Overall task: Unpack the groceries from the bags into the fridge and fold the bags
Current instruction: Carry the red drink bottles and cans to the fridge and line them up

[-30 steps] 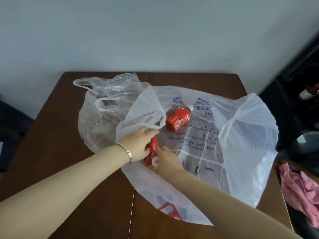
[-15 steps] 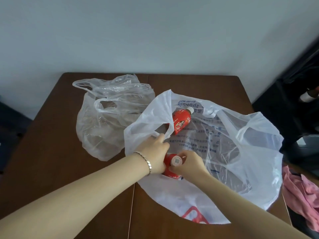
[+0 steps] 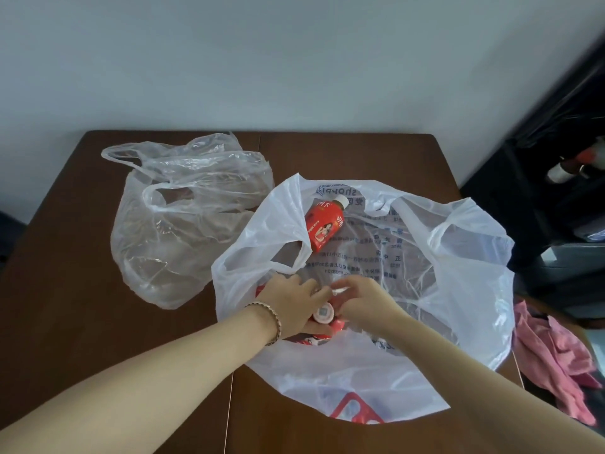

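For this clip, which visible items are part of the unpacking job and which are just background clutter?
Part of the job:
white printed bag
clear bag
red bottle lying in the bag
red bottles under the hands
left hand
right hand

Lying about:
pink cloth
dark shelf with bottles

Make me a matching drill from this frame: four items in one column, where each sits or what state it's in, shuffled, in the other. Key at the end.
Items
1. clear bag
2. printed white bag
3. lying red bottle
4. pink cloth

Place or state
A. off the table's right edge
B. on its side inside a bag, white cap pointing away from the person
C. crumpled on the left part of the table, nobody touching it
D. spread open, both hands reaching into it

Pairs: 1-C, 2-D, 3-B, 4-A

The left hand grips another red bottle inside the printed white bag; the right hand is at its cap.
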Tool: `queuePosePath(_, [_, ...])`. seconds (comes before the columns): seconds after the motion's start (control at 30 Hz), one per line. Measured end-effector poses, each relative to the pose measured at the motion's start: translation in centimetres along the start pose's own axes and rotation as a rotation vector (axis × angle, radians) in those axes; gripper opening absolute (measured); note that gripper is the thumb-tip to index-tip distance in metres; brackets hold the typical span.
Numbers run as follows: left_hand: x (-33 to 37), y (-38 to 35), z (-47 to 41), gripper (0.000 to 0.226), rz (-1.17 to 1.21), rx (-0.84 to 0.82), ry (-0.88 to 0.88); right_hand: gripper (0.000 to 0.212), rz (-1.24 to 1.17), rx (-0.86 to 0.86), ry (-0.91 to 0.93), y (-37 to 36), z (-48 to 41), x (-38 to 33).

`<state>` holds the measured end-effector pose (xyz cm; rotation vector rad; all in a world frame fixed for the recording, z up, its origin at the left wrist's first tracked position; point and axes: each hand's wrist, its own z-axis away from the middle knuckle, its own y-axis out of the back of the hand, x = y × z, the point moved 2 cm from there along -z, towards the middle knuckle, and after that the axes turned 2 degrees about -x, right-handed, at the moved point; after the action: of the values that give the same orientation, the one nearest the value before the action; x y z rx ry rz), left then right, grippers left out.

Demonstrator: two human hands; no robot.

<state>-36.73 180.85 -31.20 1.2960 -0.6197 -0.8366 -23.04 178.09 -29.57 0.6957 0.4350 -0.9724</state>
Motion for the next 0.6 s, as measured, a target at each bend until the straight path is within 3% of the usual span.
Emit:
queuePosePath(0.07, [0.1, 0.0, -0.1, 0.061, -0.017, 0.103, -0.098, 0.042, -0.038, 0.0, -0.014, 0.6, -0.4, -0.1])
queuePosePath(0.23, [-0.2, -0.6, -1.1, 0.051, 0.063, 0.075, -0.118, 0.035, -0.243, 0.048, -0.147, 2.7, -2.7, -0.9])
queuePosePath(0.37, [-0.9, -1.6, -1.8, 0.052, 0.199, 0.104, -0.078, 0.062, 0.231, 0.164, 0.134, 4.6, -7.6, -3.3])
queuePosePath(0.47, [-1.2, -1.8, -1.8, 0.048, 0.232, 0.144, -0.092, 0.086, 0.775, 0.17, 0.249, 4.7, -12.3, -4.4])
queuePosePath(0.53, [-1.4, -2.1, -1.6, 0.04, 0.236, 0.237, -0.099, 0.086, 1.05, 0.18, 0.311, 4.9, -14.4, -5.0])
queuePosePath(0.6, [-1.6, -2.1, -1.4, 0.039, 0.228, 0.281, -0.092, 0.082, 1.146, 0.199, 0.348, 5.4, -15.8, -5.4])
